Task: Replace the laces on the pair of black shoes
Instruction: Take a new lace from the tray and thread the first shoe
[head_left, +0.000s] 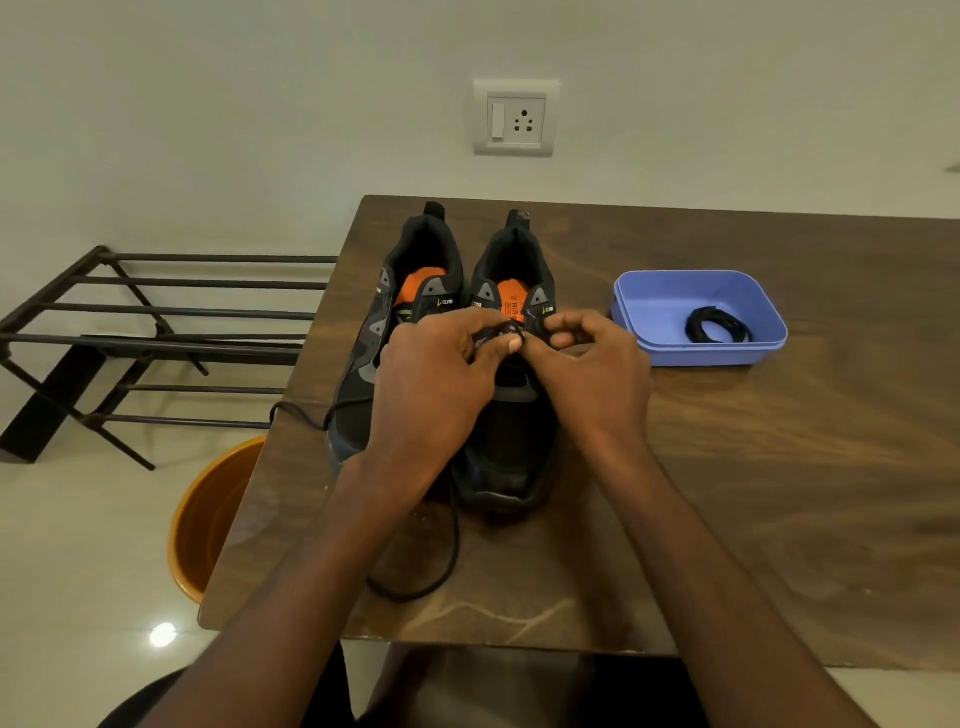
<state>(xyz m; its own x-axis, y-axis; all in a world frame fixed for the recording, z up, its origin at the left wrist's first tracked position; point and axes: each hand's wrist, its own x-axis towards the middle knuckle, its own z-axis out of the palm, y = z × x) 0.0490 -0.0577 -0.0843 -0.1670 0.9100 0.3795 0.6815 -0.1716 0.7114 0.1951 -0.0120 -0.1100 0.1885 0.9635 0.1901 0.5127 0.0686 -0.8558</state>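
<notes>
On the brown wooden table (727, 467), two black shoes stand side by side, toes toward the person. Right of the shoes sits a blue tub (654, 304) with one coiled black lace (717, 326) inside. The left shoe (363, 364) trails a loose lace (441, 561) across the table. Over the right shoe (506, 447), the left hand (436, 379) and right hand (587, 369) both pinch its lace near the top holes. I think the job is about half done.
</notes>
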